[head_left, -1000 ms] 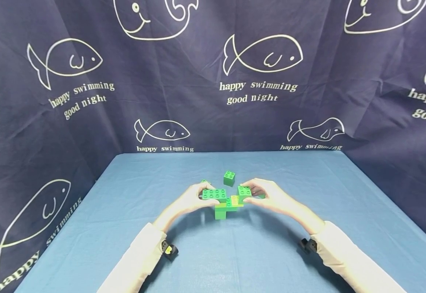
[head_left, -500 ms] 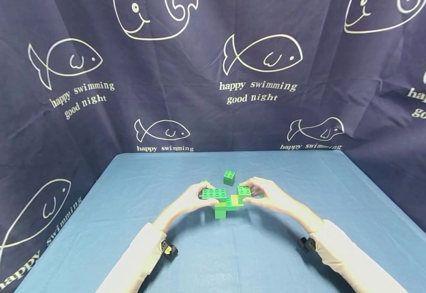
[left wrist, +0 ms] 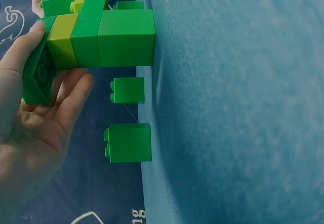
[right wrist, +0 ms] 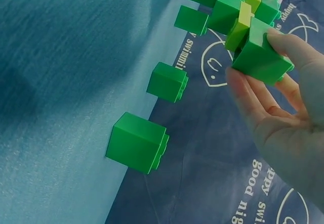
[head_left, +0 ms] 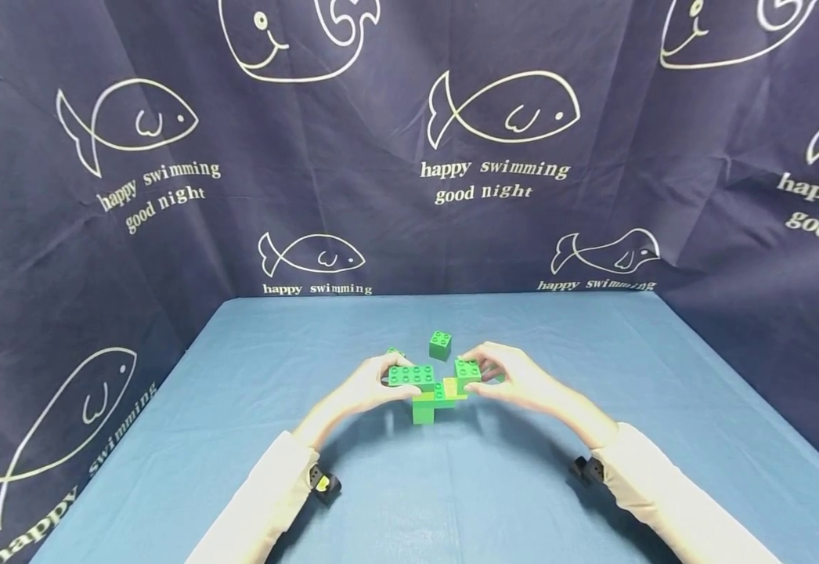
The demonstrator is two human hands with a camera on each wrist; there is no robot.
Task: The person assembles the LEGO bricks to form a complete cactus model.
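In the head view my left hand (head_left: 370, 384) pinches a long green toy brick (head_left: 411, 377) at the left end of a small built structure. In the left wrist view this long brick (left wrist: 36, 75) lies tilted, with a yellow brick (left wrist: 63, 41) beneath it. My right hand (head_left: 515, 377) holds a square green brick (head_left: 467, 374), thumb on one side and fingers on the other. The right wrist view shows this square brick (right wrist: 260, 54) against a thin yellow brick (right wrist: 239, 28), slightly askew. A green block (head_left: 423, 412) forms the structure's base.
Behind the structure stands a loose square green brick (head_left: 441, 345). Another green brick (head_left: 393, 352) peeks out past my left hand, and a further one (head_left: 500, 377) is partly hidden by my right. Blue cloth (head_left: 409, 501) covers the table; a dark printed curtain (head_left: 381, 180) hangs behind.
The head view has tilted very slightly. Both hands keep their holds at nearly the same spots, and the loose bricks have not moved.
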